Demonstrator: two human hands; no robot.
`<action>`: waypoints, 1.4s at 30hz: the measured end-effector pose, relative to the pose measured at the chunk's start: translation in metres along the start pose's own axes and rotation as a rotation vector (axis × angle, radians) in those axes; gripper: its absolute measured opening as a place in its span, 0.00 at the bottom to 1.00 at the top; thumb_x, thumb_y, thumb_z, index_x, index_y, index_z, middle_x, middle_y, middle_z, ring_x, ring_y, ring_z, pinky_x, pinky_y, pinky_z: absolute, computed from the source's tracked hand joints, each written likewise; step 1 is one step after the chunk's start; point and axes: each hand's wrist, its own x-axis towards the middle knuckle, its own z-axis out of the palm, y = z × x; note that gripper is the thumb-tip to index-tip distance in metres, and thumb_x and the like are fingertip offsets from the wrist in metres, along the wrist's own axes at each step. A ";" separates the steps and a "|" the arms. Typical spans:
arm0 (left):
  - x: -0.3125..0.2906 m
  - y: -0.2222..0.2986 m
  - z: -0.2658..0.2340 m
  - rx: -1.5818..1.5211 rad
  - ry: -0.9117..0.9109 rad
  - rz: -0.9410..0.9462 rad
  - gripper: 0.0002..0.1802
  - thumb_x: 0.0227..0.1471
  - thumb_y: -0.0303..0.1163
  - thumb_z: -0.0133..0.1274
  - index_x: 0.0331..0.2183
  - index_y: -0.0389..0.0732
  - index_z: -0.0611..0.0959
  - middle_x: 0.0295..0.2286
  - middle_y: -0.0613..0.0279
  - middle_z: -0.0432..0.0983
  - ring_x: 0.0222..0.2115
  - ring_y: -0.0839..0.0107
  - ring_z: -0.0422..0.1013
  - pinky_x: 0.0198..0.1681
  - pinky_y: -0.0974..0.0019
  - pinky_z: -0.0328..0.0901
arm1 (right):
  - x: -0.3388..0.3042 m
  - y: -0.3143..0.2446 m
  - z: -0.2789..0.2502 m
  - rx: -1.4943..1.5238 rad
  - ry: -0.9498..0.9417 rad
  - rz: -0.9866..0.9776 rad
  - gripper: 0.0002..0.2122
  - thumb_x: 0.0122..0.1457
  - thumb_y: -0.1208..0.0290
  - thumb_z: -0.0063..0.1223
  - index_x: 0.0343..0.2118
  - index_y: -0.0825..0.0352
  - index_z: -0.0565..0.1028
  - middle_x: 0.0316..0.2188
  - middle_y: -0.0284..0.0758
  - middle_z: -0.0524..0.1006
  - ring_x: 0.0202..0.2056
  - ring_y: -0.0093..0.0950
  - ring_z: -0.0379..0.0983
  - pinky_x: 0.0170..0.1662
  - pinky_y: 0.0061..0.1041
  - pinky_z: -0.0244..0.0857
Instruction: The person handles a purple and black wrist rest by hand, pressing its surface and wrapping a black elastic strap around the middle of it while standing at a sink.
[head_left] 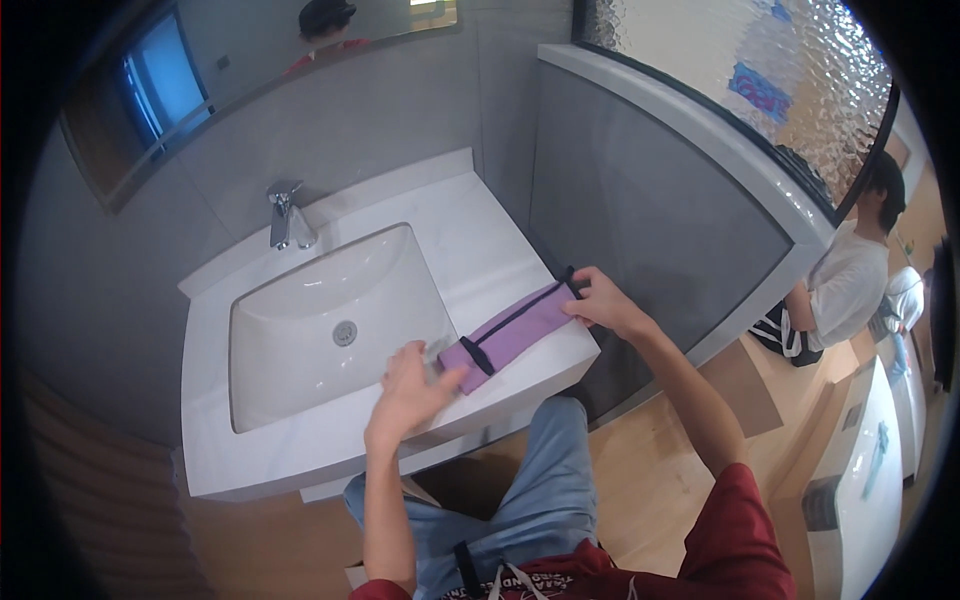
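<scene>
The white surface (487, 250) is largely taken up by a sunken basin (290, 375), and the purple pouch (522, 334) is laid at a slant on its right part, near the front edge. The right end of the pouch is pinched between the thumb and fingers of the right hand (603, 303). The fingers of the left hand (408, 392) are spread and blurred beside the left end; whether the pouch is touched there cannot be told. A dark line, perhaps a zip, is carried along the pouch, and a black band (477, 355) is set across its left end. The step in hand is judged to be a steadying of the pouch; for the next move, a closer grip by the left fingers near the band seems to be called for.
</scene>
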 end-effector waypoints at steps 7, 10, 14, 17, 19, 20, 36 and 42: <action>0.049 0.014 -0.019 0.096 -0.261 -0.222 0.30 0.47 0.49 0.68 0.31 0.25 0.89 0.28 0.39 0.84 0.32 0.54 0.81 0.42 0.56 0.73 | -0.015 0.002 -0.012 0.093 -0.046 0.082 0.28 0.58 0.66 0.69 0.56 0.78 0.71 0.32 0.35 0.78 0.30 0.21 0.75 0.32 0.21 0.70; 0.057 0.004 -0.015 0.158 -0.218 -0.228 0.31 0.45 0.50 0.69 0.28 0.25 0.89 0.25 0.38 0.83 0.29 0.54 0.82 0.39 0.55 0.73 | -0.006 -0.002 -0.018 0.203 -0.189 0.183 0.19 0.61 0.63 0.65 0.46 0.75 0.80 0.30 0.32 0.78 0.28 0.19 0.73 0.32 0.19 0.70; 0.050 0.006 -0.013 0.146 -0.178 -0.255 0.32 0.41 0.51 0.71 0.27 0.25 0.89 0.25 0.35 0.83 0.30 0.54 0.82 0.40 0.54 0.73 | -0.006 -0.003 -0.015 0.207 -0.131 0.216 0.15 0.67 0.60 0.58 0.38 0.71 0.82 0.27 0.26 0.76 0.27 0.15 0.70 0.31 0.16 0.67; 0.048 0.013 -0.005 0.195 -0.215 -0.292 0.30 0.40 0.49 0.72 0.28 0.25 0.89 0.27 0.34 0.83 0.31 0.52 0.82 0.40 0.54 0.73 | -0.007 0.002 -0.017 0.166 -0.134 0.205 0.15 0.67 0.61 0.59 0.40 0.72 0.82 0.28 0.25 0.76 0.26 0.15 0.70 0.31 0.15 0.67; 0.045 0.016 -0.002 0.209 -0.205 -0.288 0.30 0.40 0.48 0.72 0.28 0.25 0.88 0.28 0.35 0.83 0.32 0.51 0.82 0.41 0.54 0.74 | -0.009 0.004 -0.019 0.174 -0.124 0.175 0.15 0.66 0.63 0.61 0.41 0.73 0.83 0.29 0.29 0.78 0.27 0.16 0.70 0.29 0.16 0.68; 0.043 0.017 -0.001 0.221 -0.195 -0.281 0.29 0.39 0.47 0.72 0.29 0.25 0.88 0.28 0.35 0.84 0.32 0.51 0.82 0.41 0.55 0.74 | -0.009 0.007 -0.020 0.174 -0.130 0.176 0.15 0.66 0.63 0.61 0.41 0.73 0.83 0.29 0.29 0.78 0.27 0.16 0.70 0.29 0.16 0.68; 0.083 0.017 0.001 -0.150 -0.004 -0.151 0.17 0.50 0.30 0.64 0.41 0.34 0.80 0.33 0.44 0.84 0.36 0.57 0.82 0.41 0.57 0.74 | -0.077 0.005 0.000 0.236 -0.088 0.098 0.31 0.61 0.72 0.64 0.60 0.77 0.57 0.28 0.37 0.78 0.28 0.22 0.77 0.31 0.20 0.73; 0.165 0.016 0.006 -0.154 -0.154 0.115 0.15 0.52 0.25 0.63 0.43 0.33 0.83 0.33 0.54 0.85 0.35 0.70 0.80 0.41 0.66 0.73 | -0.121 0.030 0.081 0.333 0.034 -0.314 0.32 0.61 0.79 0.61 0.66 0.70 0.58 0.42 0.44 0.82 0.31 0.23 0.80 0.36 0.24 0.73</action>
